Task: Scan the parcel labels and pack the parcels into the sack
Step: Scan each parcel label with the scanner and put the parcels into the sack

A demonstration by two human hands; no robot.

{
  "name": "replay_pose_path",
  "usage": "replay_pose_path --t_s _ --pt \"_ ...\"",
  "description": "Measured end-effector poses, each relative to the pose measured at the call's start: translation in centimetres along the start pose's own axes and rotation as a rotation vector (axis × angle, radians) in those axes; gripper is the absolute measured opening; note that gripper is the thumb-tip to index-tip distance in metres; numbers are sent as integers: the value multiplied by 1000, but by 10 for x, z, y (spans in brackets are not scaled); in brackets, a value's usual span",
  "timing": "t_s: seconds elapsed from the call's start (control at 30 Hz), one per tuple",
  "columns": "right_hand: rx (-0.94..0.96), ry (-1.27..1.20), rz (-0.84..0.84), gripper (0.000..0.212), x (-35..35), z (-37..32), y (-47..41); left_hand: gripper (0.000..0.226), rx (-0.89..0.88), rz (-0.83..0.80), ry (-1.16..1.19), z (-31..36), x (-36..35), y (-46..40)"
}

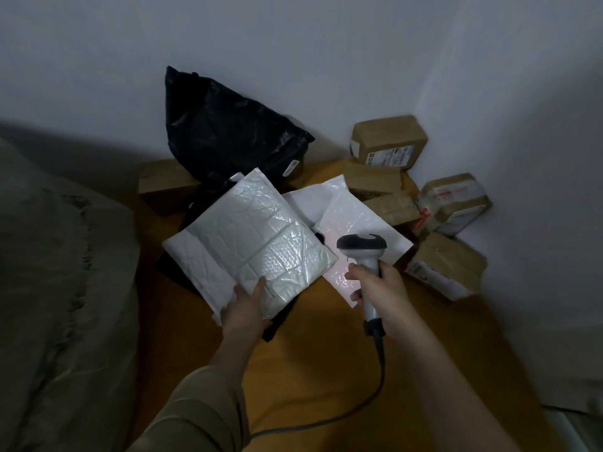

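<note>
Scan stage: mailer lifted, no label facing me.

My left hand [245, 307] grips the white bubble mailer [248, 239] by its near edge, long axis running away-left; right hand [375, 285] holds the scanner [361, 247] just beside it. Box labels [396, 156] unreadable; the sack I cannot identify.

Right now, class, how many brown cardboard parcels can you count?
6, perhaps more hidden: one topmost in the corner, two below it, two along the right wall, one beside the black bag.
</note>
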State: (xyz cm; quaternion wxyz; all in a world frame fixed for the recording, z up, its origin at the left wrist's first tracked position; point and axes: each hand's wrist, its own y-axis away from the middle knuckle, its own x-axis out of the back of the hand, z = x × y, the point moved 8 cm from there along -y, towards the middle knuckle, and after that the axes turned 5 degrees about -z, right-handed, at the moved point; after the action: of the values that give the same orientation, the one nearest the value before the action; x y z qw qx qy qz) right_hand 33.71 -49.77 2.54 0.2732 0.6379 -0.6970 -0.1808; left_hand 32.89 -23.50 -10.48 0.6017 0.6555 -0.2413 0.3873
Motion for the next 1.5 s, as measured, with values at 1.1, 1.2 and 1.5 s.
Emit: replay_pose_path --t_s 1.1,1.2,1.5 --pt "86 121 -208 10 120 4 55 27 122 225 854 39 -26 183" --pt "88 98 -206 13 115 4 64 21 94 300 924 31 2 199" --pt "163 6 -195 16 94 -12 97 21 52 691 1038 7 107 262"
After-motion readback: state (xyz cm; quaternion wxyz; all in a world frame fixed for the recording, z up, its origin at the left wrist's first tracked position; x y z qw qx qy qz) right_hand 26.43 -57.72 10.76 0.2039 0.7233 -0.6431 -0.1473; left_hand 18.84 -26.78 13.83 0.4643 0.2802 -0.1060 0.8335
